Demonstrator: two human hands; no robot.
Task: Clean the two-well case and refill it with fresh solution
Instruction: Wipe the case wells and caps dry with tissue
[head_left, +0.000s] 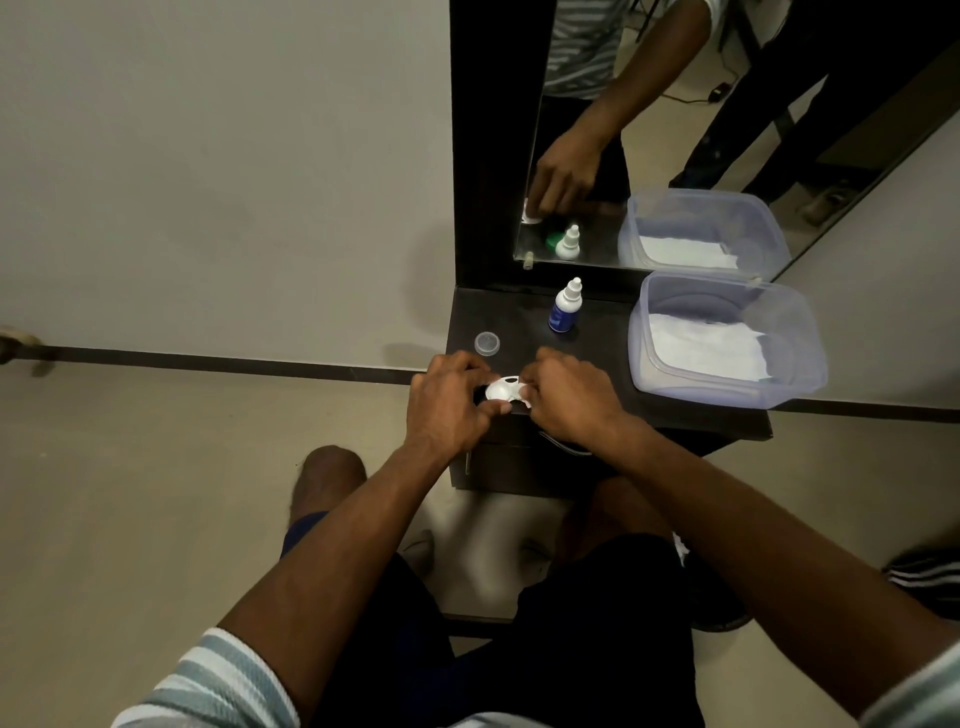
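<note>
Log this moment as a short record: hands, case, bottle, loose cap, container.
left hand: grips the white case
right hand: holds the case's other end
case: over the dark table front edge
bottle: upright, capped, behind the hands
loose cap: on table, left of bottle
container: clear, right side, white tissue inside

White two-well case (503, 391) on dark brown/black counter (613, 332); dropper bottle (565, 306) white w/ blue label; small cap (487, 343) clear-greyish; plastic tub (727, 387) translucent lavender w/ white tissue (701, 345) inside; sleeves (208, 680) grey-blue & white striped; wall off-white, floor beige.
</note>
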